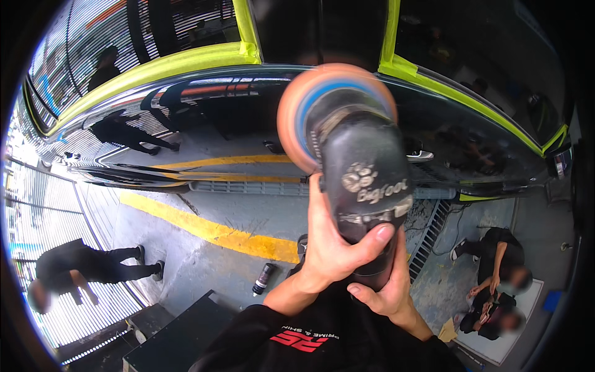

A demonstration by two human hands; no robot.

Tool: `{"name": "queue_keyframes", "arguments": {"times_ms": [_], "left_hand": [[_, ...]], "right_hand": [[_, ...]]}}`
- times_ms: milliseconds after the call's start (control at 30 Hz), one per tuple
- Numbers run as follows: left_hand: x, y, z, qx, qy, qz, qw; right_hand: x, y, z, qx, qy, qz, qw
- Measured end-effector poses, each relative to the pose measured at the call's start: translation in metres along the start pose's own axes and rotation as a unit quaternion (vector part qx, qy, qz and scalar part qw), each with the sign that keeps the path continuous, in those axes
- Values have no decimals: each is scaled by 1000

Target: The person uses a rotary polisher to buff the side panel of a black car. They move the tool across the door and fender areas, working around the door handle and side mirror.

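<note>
A black Bigfoot orbital polisher [367,167] is held in both hands. My left hand [332,242] wraps its body from the left, the thumb lying across the top. Lower down, my right hand [388,288] grips the rear of the body from the right. The orange foam pad [290,121] with its blue ring lies against or just over the glossy black car side [223,111], below the window pillar; contact is hard to tell. The pad's edge is blurred. Yellow-green masking tape [153,65] runs along the window edges, and more tape [483,104] edges the window at right.
A bottle [263,279] lies on the grey floor near a yellow line [223,232]. A black box [176,335] stands at lower left. One person [93,267] stands at left; two people [499,279] are low at right, near a floor grate [430,237] and cables.
</note>
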State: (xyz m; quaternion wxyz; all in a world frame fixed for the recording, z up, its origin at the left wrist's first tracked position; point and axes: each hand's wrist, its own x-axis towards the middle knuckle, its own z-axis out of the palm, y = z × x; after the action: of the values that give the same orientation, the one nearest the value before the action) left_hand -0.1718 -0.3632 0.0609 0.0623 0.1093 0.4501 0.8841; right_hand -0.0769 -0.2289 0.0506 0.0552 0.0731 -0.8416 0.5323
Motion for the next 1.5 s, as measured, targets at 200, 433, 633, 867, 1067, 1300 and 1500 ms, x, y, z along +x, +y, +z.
{"name": "queue_keyframes", "arguments": {"times_ms": [200, 433, 633, 867, 1067, 1300, 1500], "left_hand": [[15, -5, 28, 110, -78, -64, 989], [11, -9, 17, 90, -45, -9, 995], [-7, -10, -9, -35, 53, -15, 998], [0, -19, 15, -17, 45, -17, 999], [13, -43, 59, 46, -20, -17, 999], [22, -88, 123, 155, -71, 3, 985], [25, -117, 174, 193, -132, -104, 967]], "right_hand": [[-22, 7, 10, 138, 123, 41, 982], [-15, 10, 13, 92, 94, 26, 991], [10, 0, 9, -31, 10, -29, 999], [6, 10, -12, -9, 21, -33, 999], [-15, 33, -44, 1, 80, -10, 997], [-50, 73, -90, 84, 151, 46, 984], [-79, 108, -122, 114, 233, 62, 964]]}}
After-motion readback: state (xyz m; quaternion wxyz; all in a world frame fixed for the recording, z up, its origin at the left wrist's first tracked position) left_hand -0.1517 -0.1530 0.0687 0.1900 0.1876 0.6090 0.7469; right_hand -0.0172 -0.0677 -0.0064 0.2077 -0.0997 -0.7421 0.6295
